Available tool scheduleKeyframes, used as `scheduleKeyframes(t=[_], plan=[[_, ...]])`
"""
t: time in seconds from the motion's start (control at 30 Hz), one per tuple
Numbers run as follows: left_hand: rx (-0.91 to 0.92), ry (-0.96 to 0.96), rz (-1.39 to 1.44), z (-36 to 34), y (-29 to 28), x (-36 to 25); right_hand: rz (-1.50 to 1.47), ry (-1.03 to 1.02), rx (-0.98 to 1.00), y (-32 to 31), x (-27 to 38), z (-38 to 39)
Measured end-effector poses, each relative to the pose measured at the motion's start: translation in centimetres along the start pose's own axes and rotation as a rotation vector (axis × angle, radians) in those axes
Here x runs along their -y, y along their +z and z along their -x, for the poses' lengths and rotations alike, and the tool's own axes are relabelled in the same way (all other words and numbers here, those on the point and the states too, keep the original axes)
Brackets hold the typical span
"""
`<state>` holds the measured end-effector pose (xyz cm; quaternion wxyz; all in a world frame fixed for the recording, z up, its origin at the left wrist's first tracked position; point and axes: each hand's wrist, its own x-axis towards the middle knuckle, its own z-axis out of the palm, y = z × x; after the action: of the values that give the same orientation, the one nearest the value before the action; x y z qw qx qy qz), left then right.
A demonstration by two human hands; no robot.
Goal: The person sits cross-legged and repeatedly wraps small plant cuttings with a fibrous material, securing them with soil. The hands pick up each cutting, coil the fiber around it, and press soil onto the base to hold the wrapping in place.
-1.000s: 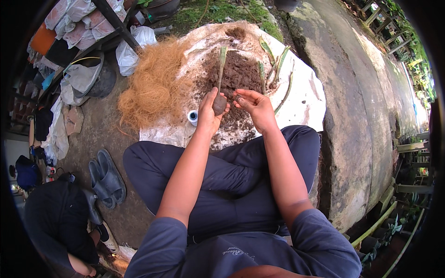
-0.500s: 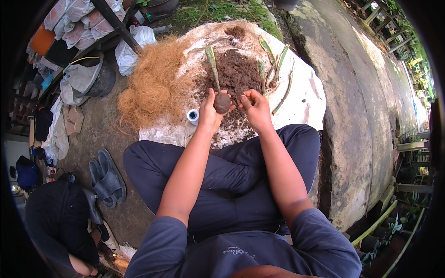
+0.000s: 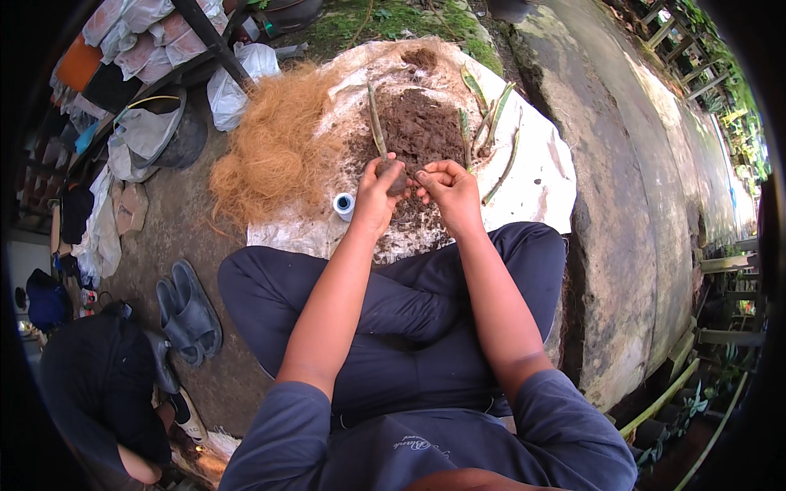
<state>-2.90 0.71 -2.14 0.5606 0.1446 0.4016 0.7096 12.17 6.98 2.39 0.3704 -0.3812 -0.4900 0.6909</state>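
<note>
Brown and rounded, the soil ball (image 3: 396, 177) at the foot of a leaf cutting (image 3: 376, 123) sits near the centre of the frame, gripped in your left hand (image 3: 377, 196). Your right hand (image 3: 452, 191) has its fingers curled just beside it; I cannot tell whether they pinch anything. Above, loose soil (image 3: 422, 127) lies on a white sheet (image 3: 544, 184), with orange fibre (image 3: 274, 151) to the upper left.

The left hand (image 3: 376, 200) covers part of the soil ball (image 3: 399, 183); whatever the right hand (image 3: 454, 195) may pinch is too small to tell. The upper edge crops a dark pot (image 3: 288, 14).
</note>
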Motion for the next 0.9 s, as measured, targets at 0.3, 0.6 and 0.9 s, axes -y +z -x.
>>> scheduleKeyframes(t=[0.3, 0.6, 0.9], plan=[[0.093, 0.034, 0.047, 0.2, 0.7, 0.5, -0.021, 0.023, 0.066, -0.2, 0.1, 0.0], [0.245, 0.028, 0.045, 0.0, 0.6, 1.1, 0.197, -0.031, 0.074, -0.7, -0.1, -0.3], [0.136, 0.29, -0.721, 0.6, 0.8, 2.0, 0.115, 0.019, 0.099, -1.2, 0.1, -0.3]])
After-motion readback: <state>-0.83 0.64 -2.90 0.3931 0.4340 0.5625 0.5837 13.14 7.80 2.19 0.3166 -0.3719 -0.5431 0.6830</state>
